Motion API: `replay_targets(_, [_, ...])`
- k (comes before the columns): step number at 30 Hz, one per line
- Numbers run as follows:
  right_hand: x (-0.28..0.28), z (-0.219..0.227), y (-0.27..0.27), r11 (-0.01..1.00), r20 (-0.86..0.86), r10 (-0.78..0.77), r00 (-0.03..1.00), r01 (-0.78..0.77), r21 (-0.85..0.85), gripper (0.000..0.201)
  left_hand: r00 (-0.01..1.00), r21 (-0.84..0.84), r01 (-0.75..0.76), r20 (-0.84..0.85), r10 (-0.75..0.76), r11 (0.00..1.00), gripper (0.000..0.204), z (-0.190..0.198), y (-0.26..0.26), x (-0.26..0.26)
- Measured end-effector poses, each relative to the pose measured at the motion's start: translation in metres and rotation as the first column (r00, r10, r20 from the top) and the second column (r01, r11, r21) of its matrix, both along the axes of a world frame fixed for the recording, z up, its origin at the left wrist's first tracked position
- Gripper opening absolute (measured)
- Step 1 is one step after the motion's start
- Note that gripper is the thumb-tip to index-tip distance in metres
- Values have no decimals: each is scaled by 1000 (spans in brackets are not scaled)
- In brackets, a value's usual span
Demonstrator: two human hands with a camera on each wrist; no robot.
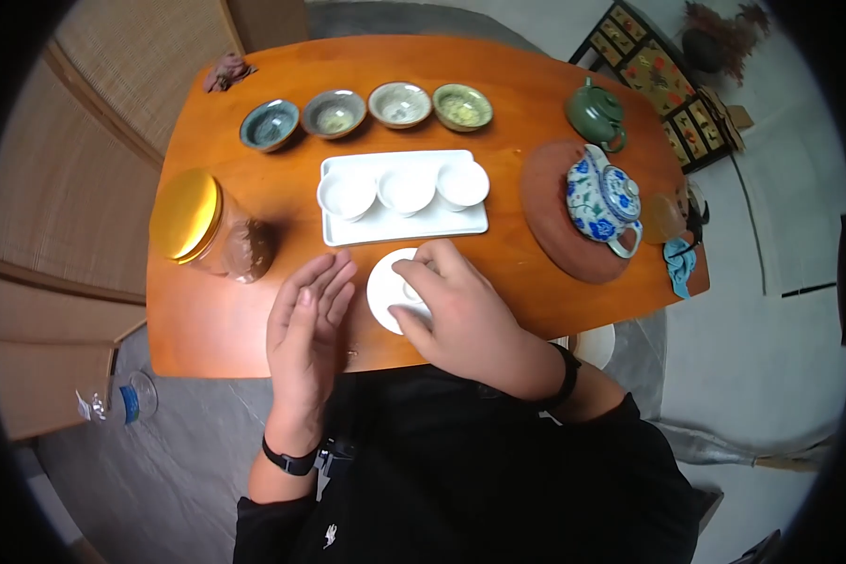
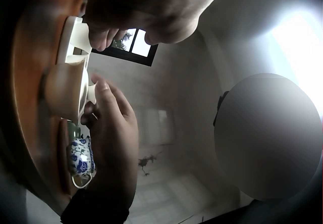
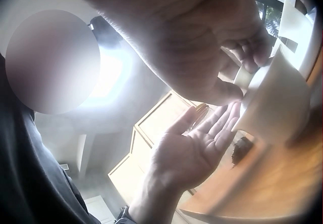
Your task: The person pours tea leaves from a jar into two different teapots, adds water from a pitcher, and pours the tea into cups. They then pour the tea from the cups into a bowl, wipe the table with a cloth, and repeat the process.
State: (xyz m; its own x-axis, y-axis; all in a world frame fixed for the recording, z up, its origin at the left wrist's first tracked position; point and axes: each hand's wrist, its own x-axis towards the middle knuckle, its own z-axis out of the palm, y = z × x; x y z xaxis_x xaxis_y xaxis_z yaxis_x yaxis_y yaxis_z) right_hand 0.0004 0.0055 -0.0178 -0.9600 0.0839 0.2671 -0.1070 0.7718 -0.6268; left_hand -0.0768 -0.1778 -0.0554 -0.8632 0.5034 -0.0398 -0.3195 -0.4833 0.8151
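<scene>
Near the table's front edge stands a white lidded tea bowl point(image 2: 63, 90). My right hand point(image 1: 465, 315) reaches over it and pinches the lid point(image 1: 382, 291) by its knob point(image 2: 92, 93), thumb on one side and fingers on the other. The lid sits on the bowl's mouth. Just left of the bowl, my left hand point(image 1: 308, 315) is held up with straight fingers and the palm turned toward it; it holds nothing. In the right wrist view the left hand's fingertips overlap the bowl's rim. Behind the bowl, several small white cups point(image 1: 348, 195) stand on a white tray point(image 1: 404, 228).
A gold-lidded jar point(image 1: 190, 221) stands at left. Several glazed bowls point(image 1: 333, 115) line the back. On the right, a blue-and-white teapot point(image 1: 592, 202) sits on a round brown mat point(image 1: 550, 207), with a green teapot point(image 1: 592, 113) behind. A blue cloth point(image 1: 679, 268) lies at the right edge.
</scene>
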Motion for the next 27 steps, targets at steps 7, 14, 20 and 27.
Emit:
replay_targets(7, [48, 46, 50, 974, -102, -224, 969, 220, -49, 14, 963, 130, -39, -260, 72, 991, 59, 49, 0, 23])
replay_targets(14, [105, 44, 157, 794, -309, -602, 736, 595, -128, 13, 834, 61, 546, -136, -535, 836, 74, 108, 83, 49])
replay_targets(20, [116, -4, 225, 718, -156, -696, 701, 681, -144, 35, 743, 18, 667, 48, -667, 745, 73, 82, 157, 73])
replay_targets(27, [111, -16, 245, 704, 208, -620, 757, 653, -278, 38, 704, 2, 692, 222, -675, 722, 70, 86, 184, 68])
